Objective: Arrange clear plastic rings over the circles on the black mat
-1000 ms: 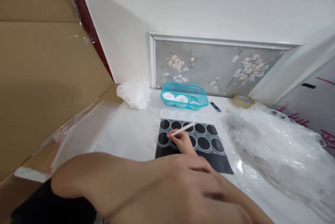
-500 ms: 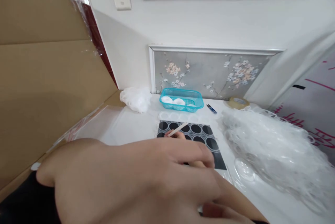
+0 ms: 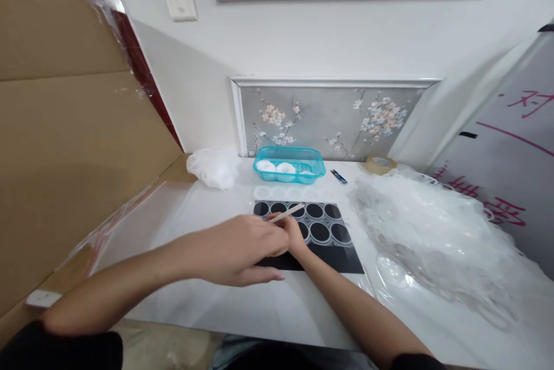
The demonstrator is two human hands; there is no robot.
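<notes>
My right hand (image 3: 292, 235) is closed around a thin white flat stick (image 3: 289, 212), which points up and to the right over a black sheet (image 3: 320, 255) printed with rows of grey-ringed circles. In front of it, my left hand (image 3: 249, 247) overlaps its fingers, thumb stretched out and apart, the other fingers loosely bent. Nothing shows in the left hand, though its fingertips are partly hidden. Just behind the sheet lies a clear strip of round pieces (image 3: 294, 193).
A blue basket (image 3: 289, 153) with white rolls stands by the wall, small snips (image 3: 339, 176) and a tape roll (image 3: 381, 165) to its right. A large heap of clear plastic rings (image 3: 433, 225) covers the right side. White bundle (image 3: 213, 168) and cardboard (image 3: 82, 145) are at left.
My left hand has moved from close before the camera down to the right hand. The view has shifted slightly right. The white stick remains in my right hand.
</notes>
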